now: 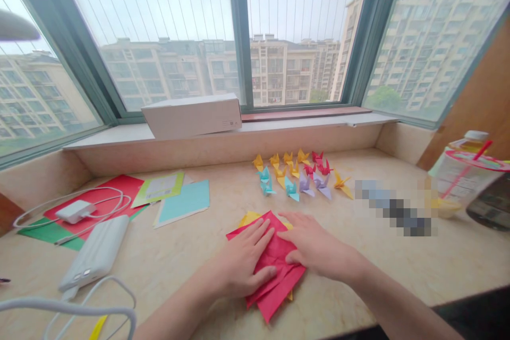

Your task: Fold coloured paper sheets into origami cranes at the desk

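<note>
Both hands lie on a creased sheet of red paper (pixel 274 297) in front of me. My left hand (pixel 249 255) rests flat on its left part, fingers stretched toward the far corner. On the right part, my right hand (pixel 308 244) presses with its fingers spread. Beneath the red sheet, yellow paper (pixel 248 218) sticks out at the far left and near right edges. Several folded paper cranes stand in rows beyond the hands, among them a yellow crane (pixel 341 183), a red crane (pixel 324 168), a purple crane (pixel 306 185) and a blue crane (pixel 292 188).
To the left lie blue paper (pixel 185 202), red and green sheets, a white charger (pixel 75 211) with its cable and a power bank (pixel 95 252). A drink cup (pixel 458 180) with a straw stands at right. A white box (pixel 193 117) sits on the windowsill.
</note>
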`<state>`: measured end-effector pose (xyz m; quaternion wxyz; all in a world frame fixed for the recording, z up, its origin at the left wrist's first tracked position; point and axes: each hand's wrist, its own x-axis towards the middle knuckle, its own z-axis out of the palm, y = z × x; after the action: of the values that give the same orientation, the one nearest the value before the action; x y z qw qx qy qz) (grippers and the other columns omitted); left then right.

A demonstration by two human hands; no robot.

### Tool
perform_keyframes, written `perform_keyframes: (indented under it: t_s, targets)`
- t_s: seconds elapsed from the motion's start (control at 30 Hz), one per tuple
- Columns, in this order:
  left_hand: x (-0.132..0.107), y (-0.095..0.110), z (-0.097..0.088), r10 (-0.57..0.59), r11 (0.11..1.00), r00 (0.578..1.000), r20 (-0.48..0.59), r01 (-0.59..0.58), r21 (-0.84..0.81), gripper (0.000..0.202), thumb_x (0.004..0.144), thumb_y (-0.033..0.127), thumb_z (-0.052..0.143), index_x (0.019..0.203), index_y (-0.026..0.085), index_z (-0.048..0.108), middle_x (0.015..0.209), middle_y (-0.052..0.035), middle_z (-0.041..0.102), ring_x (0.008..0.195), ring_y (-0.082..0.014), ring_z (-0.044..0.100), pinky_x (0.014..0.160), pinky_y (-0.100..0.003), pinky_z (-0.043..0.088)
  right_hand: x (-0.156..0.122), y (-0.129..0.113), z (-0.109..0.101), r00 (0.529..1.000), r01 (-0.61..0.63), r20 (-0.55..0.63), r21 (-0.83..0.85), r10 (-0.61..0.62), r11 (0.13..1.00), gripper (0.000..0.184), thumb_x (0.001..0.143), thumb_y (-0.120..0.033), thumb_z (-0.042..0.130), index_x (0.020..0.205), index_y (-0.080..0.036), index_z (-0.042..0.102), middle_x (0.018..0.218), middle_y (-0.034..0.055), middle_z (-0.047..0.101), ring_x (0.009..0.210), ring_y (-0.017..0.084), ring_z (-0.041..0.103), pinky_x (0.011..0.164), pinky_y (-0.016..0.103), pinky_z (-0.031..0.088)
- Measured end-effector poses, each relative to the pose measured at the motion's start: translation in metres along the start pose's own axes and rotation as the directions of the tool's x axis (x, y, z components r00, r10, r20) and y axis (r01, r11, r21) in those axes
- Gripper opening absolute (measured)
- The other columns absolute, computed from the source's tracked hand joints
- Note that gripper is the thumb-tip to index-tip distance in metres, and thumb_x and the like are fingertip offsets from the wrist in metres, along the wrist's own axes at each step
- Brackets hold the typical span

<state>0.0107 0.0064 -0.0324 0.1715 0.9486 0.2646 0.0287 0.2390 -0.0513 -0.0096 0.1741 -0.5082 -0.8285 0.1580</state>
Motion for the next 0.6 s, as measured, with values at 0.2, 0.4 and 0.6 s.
perform_keyframes:
  t_s: [0.2,0.4,0.6]
  targets:
    - [-0.003,0.003,0.0,0.027,0.999,0.999,-0.029,-0.026,0.037,0.072,0.095,0.059,0.041,0.154,0.019,0.029,0.162,-0.0131,0.019,0.151,-0.0294,0.017,0.122,-0.046,0.018,-0.009,-0.015,0.003,0.97,0.189,0.129,0.133,-0.207,0.973,0.032,0.093,-0.013,0.045,0.108,-0.021,0.073,0.13,0.0084,0.064,0.119,0.024,0.058,0.105,0.036,0.042]
    - [-0.002,0.001,-0.001,0.055,0.998,0.998,-0.044,-0.056,-0.032,0.075,0.095,0.058,0.044,0.155,0.019,0.025,0.162,-0.0125,0.022,0.151,-0.0302,0.018,0.123,-0.047,0.016,-0.033,-0.015,-0.001,0.966,0.07,0.226,0.248,-0.128,0.966,0.047,0.093,-0.036,0.059,0.139,-0.028,0.055,0.153,0.0083,0.045,0.14,0.03,0.041,0.115,0.043,0.032]
    - [0.007,-0.001,-0.015,-0.079,0.995,0.949,-0.304,0.054,-0.089,0.047,0.101,0.033,0.034,0.145,0.02,0.046,0.15,-0.0103,0.049,0.141,-0.0245,0.041,0.119,-0.045,0.029,-0.038,-0.015,0.005,0.977,0.162,0.123,0.118,-0.176,0.98,0.04,0.092,-0.036,0.061,0.131,-0.026,0.064,0.142,0.011,0.058,0.129,0.031,0.054,0.108,0.043,0.04]
